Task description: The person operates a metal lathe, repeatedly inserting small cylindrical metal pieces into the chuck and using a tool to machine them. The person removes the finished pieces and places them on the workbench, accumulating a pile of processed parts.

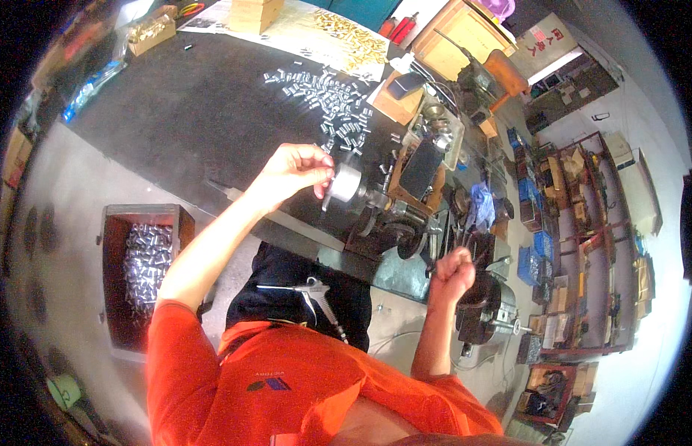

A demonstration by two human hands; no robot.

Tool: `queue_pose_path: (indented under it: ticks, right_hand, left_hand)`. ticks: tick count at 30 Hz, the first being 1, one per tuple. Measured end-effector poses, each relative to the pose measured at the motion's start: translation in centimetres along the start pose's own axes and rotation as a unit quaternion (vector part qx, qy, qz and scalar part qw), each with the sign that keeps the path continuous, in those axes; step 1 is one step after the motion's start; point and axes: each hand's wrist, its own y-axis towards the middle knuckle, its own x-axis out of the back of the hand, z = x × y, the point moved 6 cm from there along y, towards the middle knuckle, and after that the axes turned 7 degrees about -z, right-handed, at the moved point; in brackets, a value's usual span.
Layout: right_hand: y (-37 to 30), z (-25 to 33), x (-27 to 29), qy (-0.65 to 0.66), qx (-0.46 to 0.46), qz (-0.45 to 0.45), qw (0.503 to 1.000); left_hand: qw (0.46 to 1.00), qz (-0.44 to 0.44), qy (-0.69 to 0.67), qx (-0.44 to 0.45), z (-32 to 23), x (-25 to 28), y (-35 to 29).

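At the front edge of the dark workbench, the fingertips of my left hand (294, 175) are closed together at the face of a silver round chuck (346, 183). Whatever lies between those fingertips is too small to make out. The chuck belongs to a small bench machine (398, 230) with a dark metal body. To its right, my right hand (454, 272) is curled into a fist beside the machine's levers; what it grips is hidden. Past the left hand, small silver metal sleeves (335, 104) lie in a loose heap on the bench.
A bin (186, 227) of shiny metal pieces stands left below the bench. An air blow gun (316, 293) lies before my lap. Brass-coloured pieces (350, 41) cover white paper at the back. A blue cloth (480, 208) hangs on the right; shelves (584, 245) stand beyond.
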Motion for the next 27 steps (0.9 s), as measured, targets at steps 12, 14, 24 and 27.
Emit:
queue_pose_path:
  ticks: [12,14,24,27]
  right_hand:
    - [9.8,-3.3,-1.1,-0.163,0.048,-0.085,0.982]
    - [8.1,-0.2,-3.1,-0.101,0.092,-0.045,0.99]
    - [0.0,-4.0,3.1,-0.049,-0.054,-0.069,0.995]
    - [3.3,-7.5,5.0,-0.153,-0.081,-0.215,0.961]
  left_hand:
    - [1.0,-0.001,0.014,0.011,-0.5,-0.3,0.3]
    - [1.0,-0.001,0.015,0.016,-0.4,-0.2,0.3]
    - [0.999,-0.024,-0.018,0.023,0.1,-0.4,-0.3]
    - [0.999,-0.024,-0.021,0.023,0.1,-0.5,-0.2]
